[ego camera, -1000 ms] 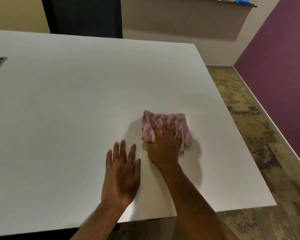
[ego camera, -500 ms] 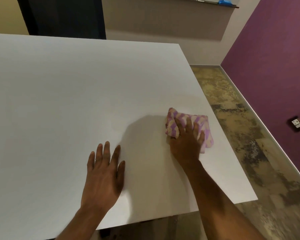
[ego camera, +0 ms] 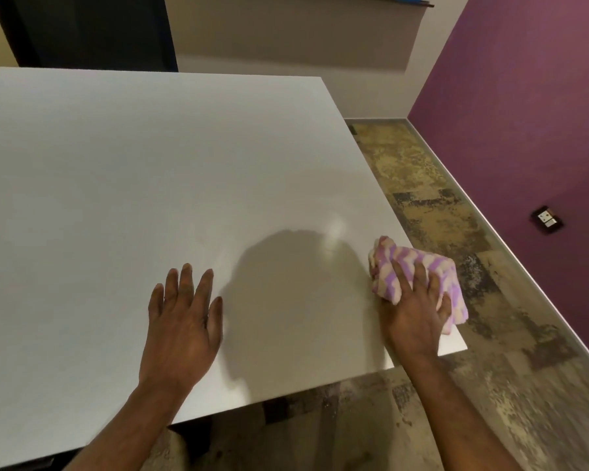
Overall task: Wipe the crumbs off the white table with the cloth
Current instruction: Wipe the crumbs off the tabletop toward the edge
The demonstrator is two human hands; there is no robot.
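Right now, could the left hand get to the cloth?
Probably yes. The left hand lies flat on the table, with only bare tabletop between it and the cloth, though the right hand presses on it.

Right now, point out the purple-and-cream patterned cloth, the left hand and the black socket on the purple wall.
Purple-and-cream patterned cloth (ego camera: 410, 263): head view, its uncovered far fold.
Left hand (ego camera: 181, 321): head view, back of the hand.
Black wall socket (ego camera: 547, 218): head view, middle of its faceplate.
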